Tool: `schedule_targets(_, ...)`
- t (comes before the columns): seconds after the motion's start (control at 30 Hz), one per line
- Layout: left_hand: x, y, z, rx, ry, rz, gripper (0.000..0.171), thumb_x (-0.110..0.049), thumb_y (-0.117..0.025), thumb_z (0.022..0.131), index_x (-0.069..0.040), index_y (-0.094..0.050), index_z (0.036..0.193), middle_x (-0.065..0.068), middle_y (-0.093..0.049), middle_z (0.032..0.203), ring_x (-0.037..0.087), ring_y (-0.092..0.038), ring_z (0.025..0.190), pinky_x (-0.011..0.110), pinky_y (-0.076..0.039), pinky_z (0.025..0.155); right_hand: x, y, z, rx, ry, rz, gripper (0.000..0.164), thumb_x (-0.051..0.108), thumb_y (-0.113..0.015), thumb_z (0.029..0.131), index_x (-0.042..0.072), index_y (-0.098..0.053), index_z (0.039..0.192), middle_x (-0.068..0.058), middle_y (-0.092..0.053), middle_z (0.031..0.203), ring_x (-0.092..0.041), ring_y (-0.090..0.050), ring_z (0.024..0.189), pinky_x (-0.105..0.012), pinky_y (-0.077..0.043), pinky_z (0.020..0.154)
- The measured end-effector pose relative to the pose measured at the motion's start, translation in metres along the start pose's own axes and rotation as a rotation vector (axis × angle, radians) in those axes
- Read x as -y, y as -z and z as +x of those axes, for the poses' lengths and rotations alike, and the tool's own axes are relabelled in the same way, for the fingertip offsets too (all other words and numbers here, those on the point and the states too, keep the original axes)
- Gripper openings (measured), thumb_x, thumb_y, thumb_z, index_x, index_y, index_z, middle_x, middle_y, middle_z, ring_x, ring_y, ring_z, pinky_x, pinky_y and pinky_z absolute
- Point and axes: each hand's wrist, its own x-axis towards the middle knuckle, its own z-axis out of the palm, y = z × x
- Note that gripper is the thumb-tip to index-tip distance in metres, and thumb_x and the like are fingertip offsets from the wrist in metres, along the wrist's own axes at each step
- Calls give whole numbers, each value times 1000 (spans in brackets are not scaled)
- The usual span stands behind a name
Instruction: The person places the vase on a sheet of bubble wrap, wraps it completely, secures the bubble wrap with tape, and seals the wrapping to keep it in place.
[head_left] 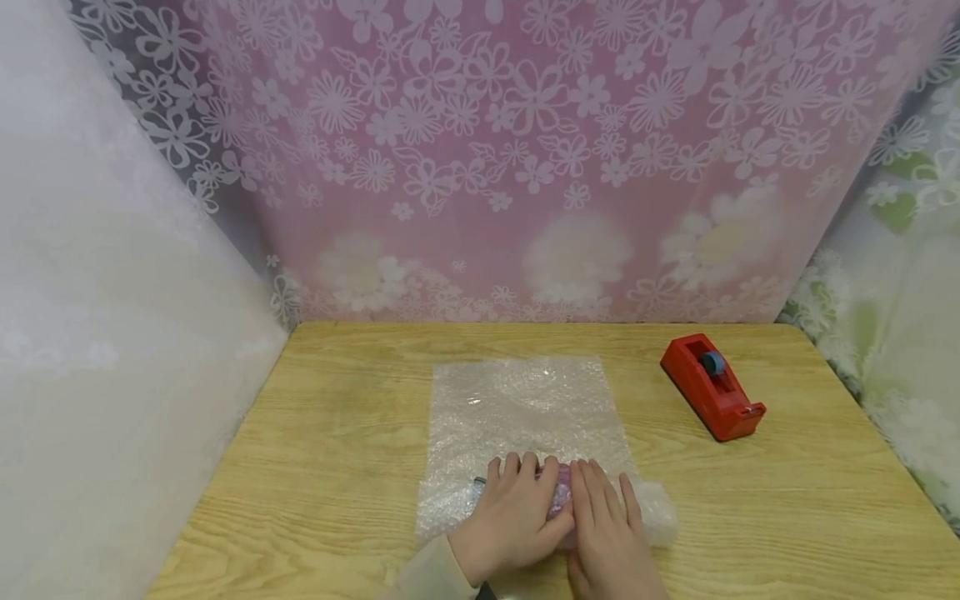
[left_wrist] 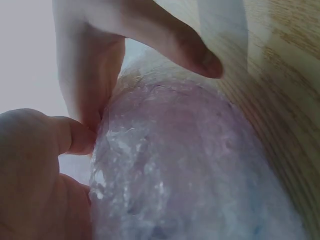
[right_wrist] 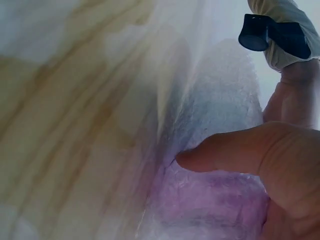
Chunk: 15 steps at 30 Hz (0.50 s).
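Observation:
A pink-purple bundle [head_left: 562, 487] lies crosswise inside clear bubble wrap [head_left: 525, 400], close to the front of the table. A bluish part with a dark edge shows at its left end; the wrap blurs its kind. My left hand [head_left: 513, 521] grips the bundle from above, fingers bent over its far side. Beside it, my right hand [head_left: 606, 521] holds the bundle's right part, its fingers laid over the top. In the right wrist view, a thumb [right_wrist: 220, 152] presses the near side of the wrapped bundle [right_wrist: 215, 200]. The left wrist view shows the rounded wrapped surface [left_wrist: 170, 150] close up.
The flat part of the bubble wrap stretches away toward the back of the wooden table [head_left: 337, 400]. At the back right stands a red tape dispenser [head_left: 708, 392] with a small roll in it. Flowered curtains [head_left: 525, 167] hang behind and at the sides.

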Motion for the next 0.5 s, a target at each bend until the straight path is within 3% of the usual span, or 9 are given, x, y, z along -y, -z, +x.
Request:
schedule_targets(0.23,-1,0,1,-24,-4,13,43,-43,-41,98,-10,-57,122,8,-62,103,24,-56,89,45,-43,76,-3,-4,2,-2,-21,14,106,19,-85,51,-8,-36,141,-28,-50,133,-40,-42,129,-61,-19,108)
schedule_targets(0.5,-5,-4,-3,-46,-7,112,45,-44,-37,103,-8,-53,125,10,-63,106,29,-60,97,58,-45,88,-8,-5,6,-40,12,6,105,19,-89,43,-6,-43,135,-24,-55,125,-39,-49,120,-65,-26,101)
